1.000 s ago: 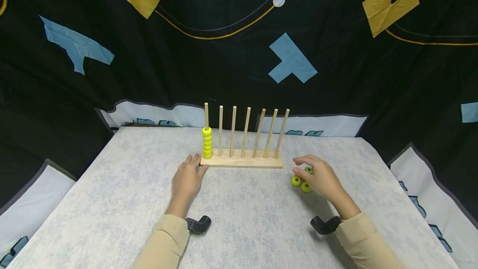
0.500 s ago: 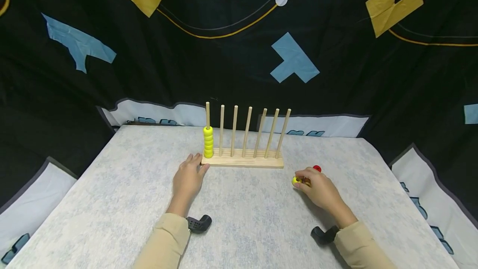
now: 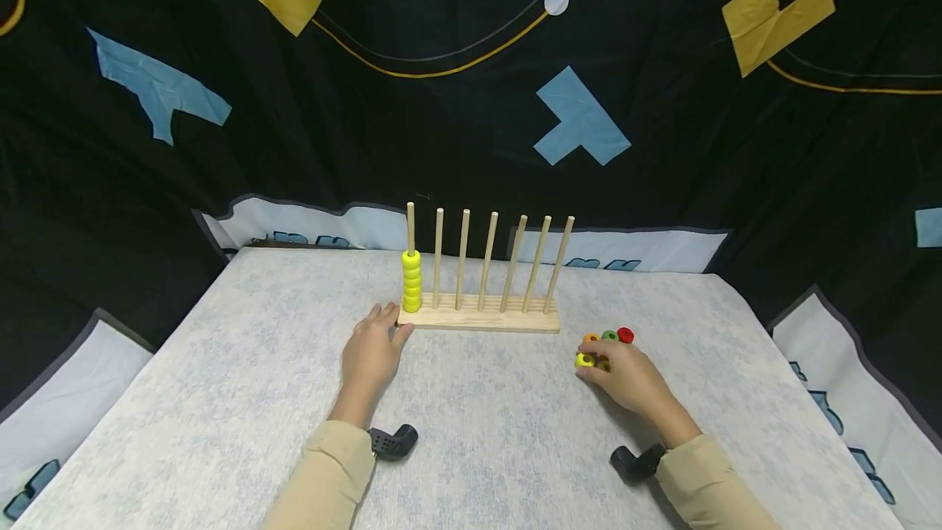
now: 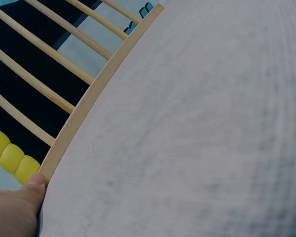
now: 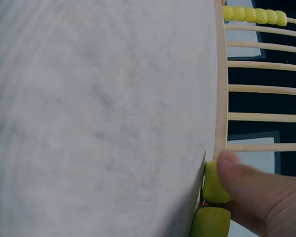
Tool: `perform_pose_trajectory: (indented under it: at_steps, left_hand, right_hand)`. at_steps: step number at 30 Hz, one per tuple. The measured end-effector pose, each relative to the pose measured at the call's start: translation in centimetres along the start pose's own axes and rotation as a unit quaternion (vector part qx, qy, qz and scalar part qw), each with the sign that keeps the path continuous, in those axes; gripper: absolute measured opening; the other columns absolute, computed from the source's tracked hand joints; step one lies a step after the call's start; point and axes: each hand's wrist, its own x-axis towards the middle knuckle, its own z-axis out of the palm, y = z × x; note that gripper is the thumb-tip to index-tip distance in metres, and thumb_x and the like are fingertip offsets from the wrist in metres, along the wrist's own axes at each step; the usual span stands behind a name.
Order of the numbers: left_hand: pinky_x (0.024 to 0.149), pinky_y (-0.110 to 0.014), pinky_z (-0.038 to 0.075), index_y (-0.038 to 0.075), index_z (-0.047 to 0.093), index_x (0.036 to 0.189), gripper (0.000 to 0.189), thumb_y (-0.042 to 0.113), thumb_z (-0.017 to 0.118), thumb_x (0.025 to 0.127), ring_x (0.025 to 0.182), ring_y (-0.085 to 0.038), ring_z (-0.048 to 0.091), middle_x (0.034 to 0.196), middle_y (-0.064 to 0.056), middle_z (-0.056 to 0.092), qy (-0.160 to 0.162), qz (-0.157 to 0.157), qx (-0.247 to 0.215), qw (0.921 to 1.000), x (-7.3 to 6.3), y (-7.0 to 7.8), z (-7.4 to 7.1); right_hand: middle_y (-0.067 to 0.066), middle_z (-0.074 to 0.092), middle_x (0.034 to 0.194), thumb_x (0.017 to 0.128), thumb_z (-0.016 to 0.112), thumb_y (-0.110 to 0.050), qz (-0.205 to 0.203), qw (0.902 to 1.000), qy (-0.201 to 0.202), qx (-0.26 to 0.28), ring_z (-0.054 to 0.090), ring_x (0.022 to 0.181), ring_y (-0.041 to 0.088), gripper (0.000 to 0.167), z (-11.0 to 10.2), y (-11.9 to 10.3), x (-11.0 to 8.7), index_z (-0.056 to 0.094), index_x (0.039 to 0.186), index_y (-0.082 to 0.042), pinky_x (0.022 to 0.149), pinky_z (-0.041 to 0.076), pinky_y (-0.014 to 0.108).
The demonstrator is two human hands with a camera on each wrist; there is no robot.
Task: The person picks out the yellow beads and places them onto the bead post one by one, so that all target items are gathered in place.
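A wooden peg stand (image 3: 486, 321) with a row of upright pegs stands towards the back of the table. Several yellow beads (image 3: 411, 281) are stacked on its leftmost peg. My left hand (image 3: 370, 358) holds the left end of the stand's base, thumb at the front edge; its other fingertips are partly hidden. My right hand (image 3: 630, 380) is to the right of the stand and pinches a yellow bead (image 5: 216, 183) low at the table. Another yellow bead (image 5: 211, 223) lies close by, partly under the hand. Orange (image 3: 591, 338), green (image 3: 609, 335) and red beads (image 3: 625, 335) sit just beyond the fingers.
The table (image 3: 486, 432) has a pale mottled cover. Behind it hangs a black cloth (image 3: 412, 137) with tape patches and a white lower border. A black wrist device (image 3: 394, 442) sits by the left sleeve, and another (image 3: 634, 463) by the right.
My right hand has come down onto the beads, and its thumb and fingers have closed around a yellow one. Orange and red beads now show beyond it. The left hand stays at the stand.
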Motion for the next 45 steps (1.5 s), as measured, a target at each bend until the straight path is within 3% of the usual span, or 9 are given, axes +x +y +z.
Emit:
perform_pose_trajectory:
  at_steps: [8,12,18,24,30,45]
  left_hand:
    - [0.111,-0.064,0.036,0.01,0.048,0.147,0.058,0.043,0.056,0.1,0.145,-0.04,0.036,0.155,-0.009,0.044,0.001,0.001,0.006,1.0,0.0,0.1,0.0]
    - [0.111,-0.065,0.037,0.009,0.048,0.147,0.058,0.042,0.056,0.1,0.145,-0.041,0.037,0.155,-0.01,0.044,0.0,0.0,0.007,1.0,0.0,0.1,-0.1]
    - [0.11,-0.065,0.038,0.01,0.048,0.147,0.058,0.043,0.056,0.1,0.144,-0.041,0.038,0.155,-0.01,0.045,-0.001,-0.001,0.007,1.0,-0.1,0.2,-0.1]
    - [0.109,-0.065,0.038,0.01,0.049,0.146,0.058,0.043,0.057,0.1,0.144,-0.041,0.038,0.154,-0.01,0.045,0.001,0.005,0.003,1.0,-0.1,0.0,0.1]
    - [0.109,-0.065,0.038,0.009,0.05,0.145,0.058,0.043,0.057,0.099,0.144,-0.041,0.038,0.154,-0.01,0.046,0.004,0.01,0.001,0.9999,0.0,-0.1,0.1]
    - [0.111,-0.063,0.038,0.009,0.05,0.146,0.058,0.043,0.058,0.099,0.145,-0.038,0.038,0.154,-0.009,0.046,0.007,0.004,0.0,1.0,0.1,0.0,0.0]
  right_hand:
    - [0.003,0.073,0.11,0.085,0.079,-0.033,-0.011,0.9986,0.03,0.041,0.068,0.097,0.02,0.038,0.1,-1.2,0.4,0.073,0.115,-0.011,0.082,0.057,0.044]
    - [0.003,0.073,0.112,0.084,0.08,-0.033,-0.021,0.9968,0.051,0.058,0.068,0.104,0.024,0.037,0.1,-2.4,1.0,0.074,0.113,-0.011,0.089,0.057,0.048]
    - [0.0,0.074,0.109,0.083,0.08,-0.033,-0.045,0.9932,0.071,0.08,0.068,0.107,0.023,0.034,-0.1,-4.8,1.9,0.075,0.11,-0.013,0.088,0.057,0.047]
    - [0.001,0.073,0.114,0.086,0.077,-0.038,-0.058,0.9927,0.057,0.089,0.067,0.108,0.022,0.038,-0.1,-7.4,3.0,0.074,0.115,-0.013,0.09,0.056,0.046]
    - [0.002,0.073,0.115,0.087,0.077,-0.032,-0.094,0.9875,0.04,0.12,0.066,0.11,0.021,0.033,-0.3,-10.4,4.3,0.075,0.114,-0.013,0.091,0.057,0.046]
    - [-0.002,0.074,0.11,0.089,0.075,-0.034,-0.185,0.977,0.044,0.096,0.068,0.107,0.017,0.034,-2.5,-17.8,8.5,0.074,0.117,-0.015,0.092,0.057,0.038]
